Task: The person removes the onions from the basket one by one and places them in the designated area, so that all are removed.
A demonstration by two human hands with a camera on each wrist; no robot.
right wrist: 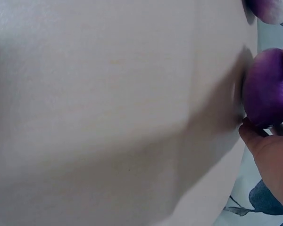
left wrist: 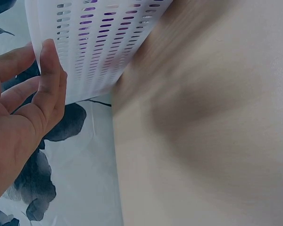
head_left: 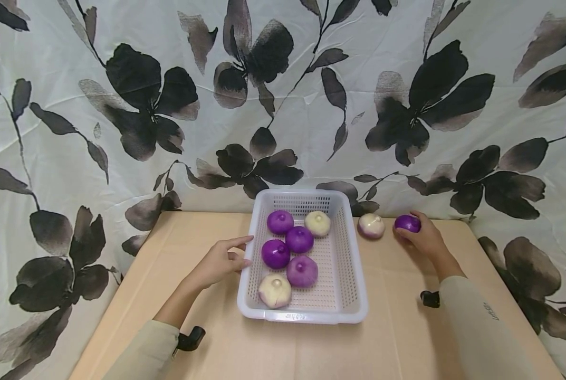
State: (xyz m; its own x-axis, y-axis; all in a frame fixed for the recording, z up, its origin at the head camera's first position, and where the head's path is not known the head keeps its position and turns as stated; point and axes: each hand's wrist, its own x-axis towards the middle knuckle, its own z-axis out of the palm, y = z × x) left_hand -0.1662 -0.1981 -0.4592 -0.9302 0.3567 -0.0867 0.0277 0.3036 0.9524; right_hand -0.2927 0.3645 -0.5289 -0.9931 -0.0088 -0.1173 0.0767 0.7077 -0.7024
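Note:
A white perforated basket stands mid-table, holding several onions, some purple like the one near its centre and two pale ones, such as the one at its near left. My left hand pinches the basket's left rim; the left wrist view shows the fingers at the basket wall. Right of the basket, my right hand grips a purple onion between thumb and fingers at the table's back edge. In the right wrist view the same onion shows between the fingertips.
A white-and-purple onion lies between the basket and my right hand. The light wooden table ends at the back against a white cloth with dark flowers. Black wrist devices show at both sleeves.

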